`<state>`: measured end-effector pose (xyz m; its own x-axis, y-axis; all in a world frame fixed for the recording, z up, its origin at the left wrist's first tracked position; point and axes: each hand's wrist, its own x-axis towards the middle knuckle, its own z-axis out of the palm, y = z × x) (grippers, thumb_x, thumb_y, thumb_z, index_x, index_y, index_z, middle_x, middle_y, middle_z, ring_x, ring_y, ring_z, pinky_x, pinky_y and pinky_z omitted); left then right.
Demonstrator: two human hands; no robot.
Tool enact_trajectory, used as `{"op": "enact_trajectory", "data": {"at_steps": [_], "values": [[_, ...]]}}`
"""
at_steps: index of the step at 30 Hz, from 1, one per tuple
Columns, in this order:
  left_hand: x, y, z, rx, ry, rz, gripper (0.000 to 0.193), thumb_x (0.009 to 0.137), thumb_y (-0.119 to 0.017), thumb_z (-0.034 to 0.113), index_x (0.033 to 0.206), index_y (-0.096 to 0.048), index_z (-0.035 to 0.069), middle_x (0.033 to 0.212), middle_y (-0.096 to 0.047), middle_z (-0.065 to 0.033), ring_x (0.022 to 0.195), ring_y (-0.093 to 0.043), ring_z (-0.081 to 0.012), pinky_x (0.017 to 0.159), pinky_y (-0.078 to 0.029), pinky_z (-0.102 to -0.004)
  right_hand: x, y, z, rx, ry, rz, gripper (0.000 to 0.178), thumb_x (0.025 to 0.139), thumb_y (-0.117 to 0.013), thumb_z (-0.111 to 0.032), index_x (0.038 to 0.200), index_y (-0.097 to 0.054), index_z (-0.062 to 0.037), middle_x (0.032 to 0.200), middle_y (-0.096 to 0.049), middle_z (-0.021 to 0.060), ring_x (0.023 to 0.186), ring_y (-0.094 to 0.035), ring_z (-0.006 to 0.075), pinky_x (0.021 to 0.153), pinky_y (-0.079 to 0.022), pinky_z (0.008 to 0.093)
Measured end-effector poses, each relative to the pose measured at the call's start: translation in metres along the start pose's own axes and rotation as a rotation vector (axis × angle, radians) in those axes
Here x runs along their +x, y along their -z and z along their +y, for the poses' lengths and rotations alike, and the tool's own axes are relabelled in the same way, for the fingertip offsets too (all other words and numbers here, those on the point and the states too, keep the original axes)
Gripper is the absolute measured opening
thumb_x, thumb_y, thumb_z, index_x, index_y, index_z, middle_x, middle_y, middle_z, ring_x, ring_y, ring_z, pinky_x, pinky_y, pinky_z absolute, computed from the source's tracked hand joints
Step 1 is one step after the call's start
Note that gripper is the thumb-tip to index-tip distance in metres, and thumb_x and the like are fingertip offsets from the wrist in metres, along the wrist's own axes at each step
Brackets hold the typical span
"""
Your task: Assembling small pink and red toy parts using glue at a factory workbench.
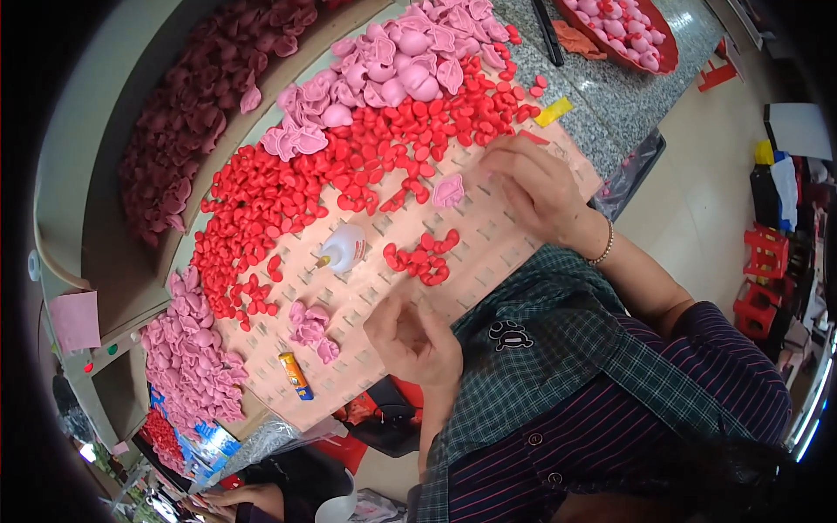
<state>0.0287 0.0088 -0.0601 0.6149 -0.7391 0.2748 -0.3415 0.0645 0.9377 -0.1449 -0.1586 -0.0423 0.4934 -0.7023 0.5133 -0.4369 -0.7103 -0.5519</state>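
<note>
My left hand hovers over the near edge of the peach patterned work mat. Its fingers curl toward the thumb in a pinch; I cannot make out anything between them. Farther right, my right hand is bent the same way above the mat, its fingertips slightly blurred and their contents hidden. Between the hands lies a small cluster of red bean-shaped pieces. One flat pink piece rests beside my right hand's fingertips. A small white bottle with a narrow tip lies on the mat left of the red cluster.
Loose red pieces cover the mat's far side, with pink shell-like pieces behind them and another pink heap at left. A yellow-blue tube lies near pink pieces. A red bowl stands far right.
</note>
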Motion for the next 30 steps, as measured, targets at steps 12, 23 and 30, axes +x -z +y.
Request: {"op": "enact_trajectory", "data": {"at_steps": [12, 23, 30], "values": [[0.015, 0.001, 0.009, 0.271, -0.216, -0.176, 0.033, 0.074, -0.077, -0.004, 0.104, -0.063, 0.000, 0.099, -0.063, -0.0162, 0.091, -0.061, -0.0314, 0.079, -0.050, -0.0392, 0.000, 0.009, -0.003, 0.068, -0.116, 0.196, 0.027, 0.084, -0.053, 0.015, 0.105, -0.063, 0.0018, 0.105, -0.062, 0.0139, 0.089, -0.064, 0.0213, 0.075, -0.051, 0.0305], [0.018, -0.007, 0.013, 0.449, -0.224, -0.151, 0.026, 0.073, -0.080, 0.002, 0.097, -0.071, 0.008, 0.098, -0.064, -0.0100, 0.086, -0.060, -0.0279, 0.075, -0.047, -0.0382, -0.011, 0.007, 0.021, 0.461, -0.239, 0.277, 0.024, 0.093, -0.052, 0.011, 0.114, -0.060, 0.0059, 0.117, -0.060, 0.0130, 0.095, -0.062, 0.0154, 0.083, -0.049, 0.0271], [0.014, -0.010, 0.012, 0.589, -0.414, -0.144, 0.025, 0.075, -0.081, 0.008, 0.097, -0.071, 0.010, 0.094, -0.064, -0.0071, 0.084, -0.060, -0.0263, 0.074, -0.047, -0.0378, -0.012, 0.006, 0.011, 0.682, -0.340, 0.405, 0.022, 0.095, -0.050, 0.008, 0.115, -0.059, 0.0063, 0.115, -0.060, 0.0150, 0.090, -0.063, 0.0151, 0.078, -0.051, 0.0261]]}}
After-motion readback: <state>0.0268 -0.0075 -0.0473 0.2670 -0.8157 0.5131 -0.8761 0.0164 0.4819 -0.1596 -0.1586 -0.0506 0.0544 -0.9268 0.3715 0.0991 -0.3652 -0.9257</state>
